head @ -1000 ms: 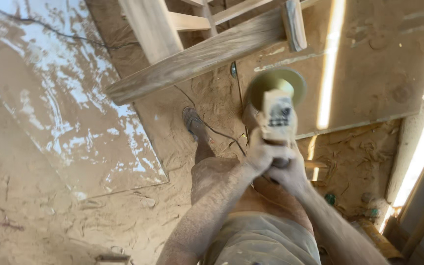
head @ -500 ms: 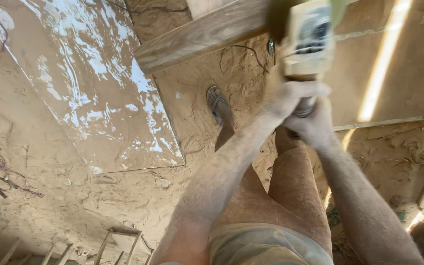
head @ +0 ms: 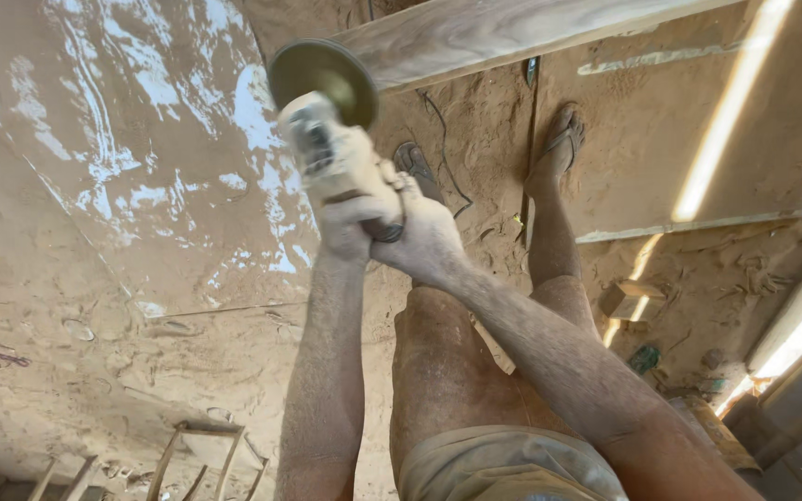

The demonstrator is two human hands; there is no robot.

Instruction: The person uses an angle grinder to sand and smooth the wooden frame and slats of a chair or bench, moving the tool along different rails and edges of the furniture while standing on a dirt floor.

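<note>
Since the earlier view, the angle grinder [head: 331, 139] has swung from the right of the picture to left of centre, and the wooden beam [head: 512, 32] now runs across the top with more of the person's legs showing below it.

Both hands are wrapped shut around the rear of the grinder's body. The left hand [head: 345, 227] grips it from the left, and the right hand [head: 424, 237] closes over it just beside, touching the left. The two forearms converge on the tool from below.

The grinder's long axis runs up and slightly left from the hands, with its round disc [head: 322, 79] at the far end. The disc sits just beside the left end of the beam's lower edge. Whether it touches the wood cannot be told. The beam lies up and to the right of the disc, slanting upward toward the right.

A dusty board [head: 132, 176] streaked with white lies to the left on the sawdust-covered floor [head: 95, 371]. The person's sandalled foot [head: 559, 139] stands right of the hands, under the beam.
</note>
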